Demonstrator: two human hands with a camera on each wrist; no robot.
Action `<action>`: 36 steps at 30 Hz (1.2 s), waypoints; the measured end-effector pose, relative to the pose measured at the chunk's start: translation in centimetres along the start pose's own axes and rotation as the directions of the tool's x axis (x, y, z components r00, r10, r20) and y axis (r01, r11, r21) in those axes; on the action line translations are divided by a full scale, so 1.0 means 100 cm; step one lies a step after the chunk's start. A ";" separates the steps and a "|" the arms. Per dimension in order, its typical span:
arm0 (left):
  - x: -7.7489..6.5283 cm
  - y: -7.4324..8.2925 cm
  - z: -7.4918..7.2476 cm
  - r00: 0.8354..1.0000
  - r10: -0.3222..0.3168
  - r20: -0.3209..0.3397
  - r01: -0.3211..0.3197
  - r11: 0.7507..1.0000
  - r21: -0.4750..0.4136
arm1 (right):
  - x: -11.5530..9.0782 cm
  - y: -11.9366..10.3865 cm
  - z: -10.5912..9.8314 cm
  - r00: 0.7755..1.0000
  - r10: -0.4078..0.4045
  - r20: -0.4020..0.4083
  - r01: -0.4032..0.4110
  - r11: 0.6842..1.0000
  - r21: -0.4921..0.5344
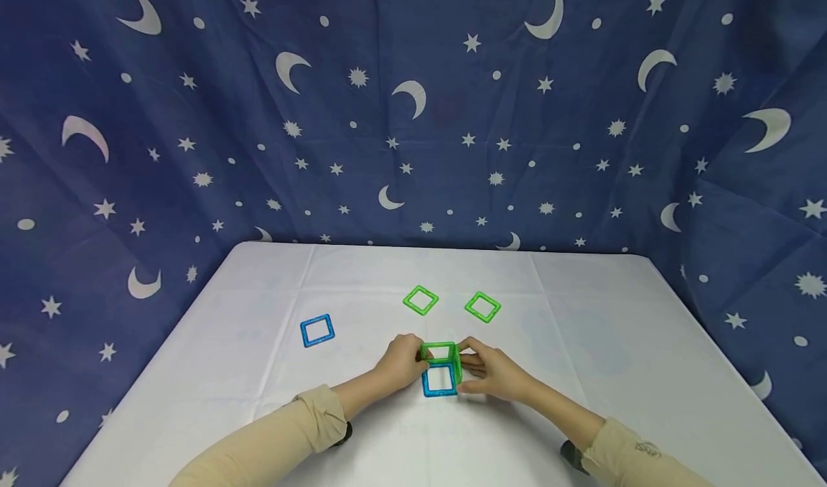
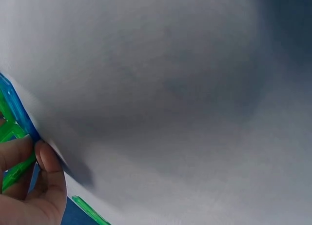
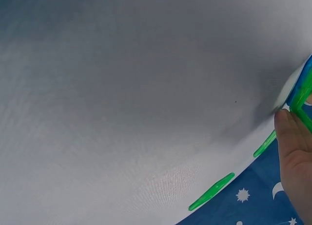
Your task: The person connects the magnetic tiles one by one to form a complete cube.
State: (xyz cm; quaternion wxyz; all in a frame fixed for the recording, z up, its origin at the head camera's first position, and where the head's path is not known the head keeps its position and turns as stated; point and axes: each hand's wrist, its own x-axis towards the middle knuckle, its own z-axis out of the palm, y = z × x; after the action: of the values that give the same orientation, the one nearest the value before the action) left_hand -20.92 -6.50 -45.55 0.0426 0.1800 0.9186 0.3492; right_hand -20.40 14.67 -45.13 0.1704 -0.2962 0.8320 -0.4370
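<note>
A blue square magnetic tile (image 1: 440,393) lies on the table in front of the person. Along its far edge a green square tile (image 1: 438,344) stands upright, and another green square tile (image 1: 459,369) stands at its right edge, the two meeting at a corner. My left hand (image 1: 402,361) pinches the far green tile by its left side; in the left wrist view its fingertips sit right by the blue tile's corner. From the right, my right hand (image 1: 496,373) holds the right green tile between thumb and fingers.
Two loose green square tiles (image 1: 421,286) (image 1: 483,294) lie flat farther back. A loose blue square tile (image 1: 317,342) lies to the left. A white cloth (image 1: 194,429) covers the table, and a dark blue curtain (image 1: 362,207) with moons and stars hangs behind and at both sides.
</note>
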 end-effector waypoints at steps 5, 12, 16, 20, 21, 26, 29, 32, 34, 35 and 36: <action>0.001 0.000 0.001 1.000 0.007 -0.006 -0.007 1.000 0.008 | -0.001 0.000 -0.001 1.000 -0.011 0.004 0.011 1.000 -0.008; -0.002 -0.004 0.001 1.000 0.016 -0.003 -0.016 1.000 -0.007 | 0.000 -0.002 -0.003 1.000 -0.002 0.011 0.002 1.000 0.009; -0.005 -0.005 -0.001 0.999 0.030 -0.016 -0.031 0.999 -0.045 | 0.000 -0.001 -0.004 1.000 0.000 0.013 0.000 1.000 -0.003; -0.007 -0.003 -0.004 0.999 0.035 -0.036 -0.037 0.998 -0.049 | 0.000 0.000 -0.007 1.000 -0.004 0.024 0.005 0.999 -0.035; -0.008 -0.002 -0.005 0.999 0.033 -0.039 -0.035 0.998 -0.047 | 0.001 -0.001 -0.008 1.000 -0.005 0.025 0.006 0.999 -0.041; -0.013 0.001 -0.010 0.999 0.023 -0.028 -0.025 0.997 -0.069 | 0.003 -0.001 -0.008 0.999 -0.039 0.023 0.041 0.995 -0.087; -0.019 0.004 -0.012 1.000 0.019 0.000 -0.018 0.996 -0.088 | 0.005 0.000 -0.007 0.998 -0.067 0.004 0.067 0.991 -0.120; -0.024 0.007 -0.014 1.000 0.022 0.022 -0.019 0.994 -0.111 | 0.007 0.000 -0.004 0.996 -0.085 -0.017 0.082 0.986 -0.145; -0.027 0.007 -0.016 0.999 0.030 0.037 -0.024 0.991 -0.134 | 0.009 0.000 -0.002 0.997 -0.078 -0.026 0.073 0.985 -0.156; -0.028 0.007 -0.016 0.998 0.032 0.045 -0.025 0.989 -0.145 | 0.010 0.000 -0.001 0.997 -0.071 -0.030 0.065 0.985 -0.161; -0.029 0.007 -0.017 0.998 0.030 0.054 -0.022 0.988 -0.154 | 0.010 0.000 -0.001 0.998 -0.061 -0.033 0.055 0.985 -0.165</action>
State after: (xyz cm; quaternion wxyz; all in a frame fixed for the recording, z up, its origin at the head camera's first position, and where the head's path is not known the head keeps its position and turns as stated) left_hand -18.30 -8.12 -43.90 0.0777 0.1980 0.8849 0.4143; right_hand -21.21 14.03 -45.10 0.1168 -0.3250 0.8593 -0.3772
